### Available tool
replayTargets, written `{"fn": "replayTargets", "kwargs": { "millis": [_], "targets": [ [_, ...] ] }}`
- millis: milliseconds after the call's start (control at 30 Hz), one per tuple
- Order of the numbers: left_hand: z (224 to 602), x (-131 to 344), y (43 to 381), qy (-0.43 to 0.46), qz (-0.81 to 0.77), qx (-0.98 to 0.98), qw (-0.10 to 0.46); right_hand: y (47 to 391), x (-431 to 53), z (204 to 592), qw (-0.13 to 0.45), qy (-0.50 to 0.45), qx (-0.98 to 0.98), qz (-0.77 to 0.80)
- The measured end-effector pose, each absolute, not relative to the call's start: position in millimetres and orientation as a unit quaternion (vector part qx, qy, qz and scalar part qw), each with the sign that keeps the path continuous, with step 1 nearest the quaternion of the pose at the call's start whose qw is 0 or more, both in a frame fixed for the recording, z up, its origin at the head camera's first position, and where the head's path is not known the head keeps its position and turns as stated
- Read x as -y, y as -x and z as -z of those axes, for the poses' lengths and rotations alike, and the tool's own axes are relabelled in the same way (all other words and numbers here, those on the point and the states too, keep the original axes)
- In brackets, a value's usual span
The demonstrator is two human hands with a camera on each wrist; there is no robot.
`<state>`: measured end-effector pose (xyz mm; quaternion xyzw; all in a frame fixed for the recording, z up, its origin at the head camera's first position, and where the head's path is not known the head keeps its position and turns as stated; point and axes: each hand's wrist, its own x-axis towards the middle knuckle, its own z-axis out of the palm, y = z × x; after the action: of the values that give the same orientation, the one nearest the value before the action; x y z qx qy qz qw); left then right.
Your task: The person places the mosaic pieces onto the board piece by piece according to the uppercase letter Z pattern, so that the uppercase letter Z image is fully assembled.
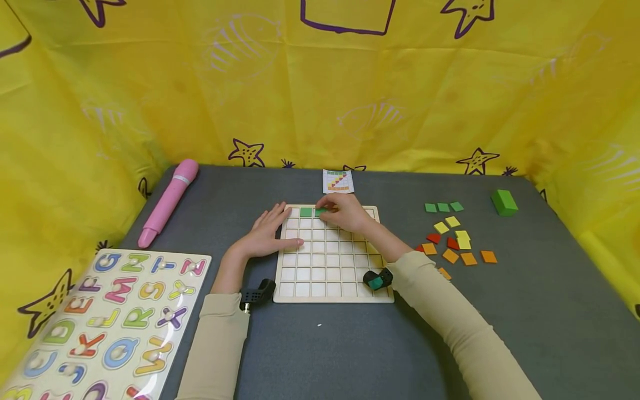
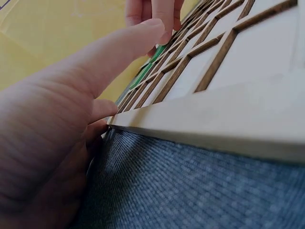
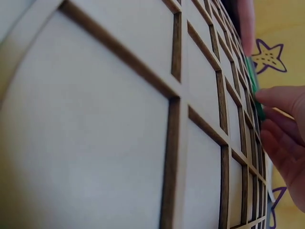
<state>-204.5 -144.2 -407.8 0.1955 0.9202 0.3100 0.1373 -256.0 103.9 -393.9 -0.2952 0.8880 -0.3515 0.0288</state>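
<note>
A wooden grid board (image 1: 318, 260) with square cells lies on the dark table. In its far row sits a green tile (image 1: 306, 212), second cell from the left. Right beside it, my right hand (image 1: 346, 212) pinches another green tile (image 1: 319, 211) at the third cell. The right wrist view shows the fingertips (image 3: 267, 98) at that tile, low over the grid. My left hand (image 1: 267, 233) rests spread along the board's left edge, its thumb (image 2: 124, 52) reaching over the cells.
Loose green tiles (image 1: 443, 207), yellow, red and orange tiles (image 1: 468, 259) lie to the right, near a green block (image 1: 504, 203). A pattern card (image 1: 338, 181) is behind the board. At left are a pink microphone-shaped toy (image 1: 167, 205) and a letter puzzle (image 1: 200, 265).
</note>
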Motion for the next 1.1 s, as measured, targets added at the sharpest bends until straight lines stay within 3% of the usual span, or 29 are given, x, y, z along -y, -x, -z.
{"fn": "replayTargets", "kwargs": {
  "millis": [933, 1100],
  "targets": [
    [409, 146, 204, -0.195, -0.331, -0.915, 0.125, 250, -115, 391, 0.115, 0.268, -0.855, 0.428],
    [411, 146, 205, -0.189, -0.356, -0.909, 0.109, 250, -128, 389, 0.09, 0.234, -0.851, 0.461]
  ]
}}
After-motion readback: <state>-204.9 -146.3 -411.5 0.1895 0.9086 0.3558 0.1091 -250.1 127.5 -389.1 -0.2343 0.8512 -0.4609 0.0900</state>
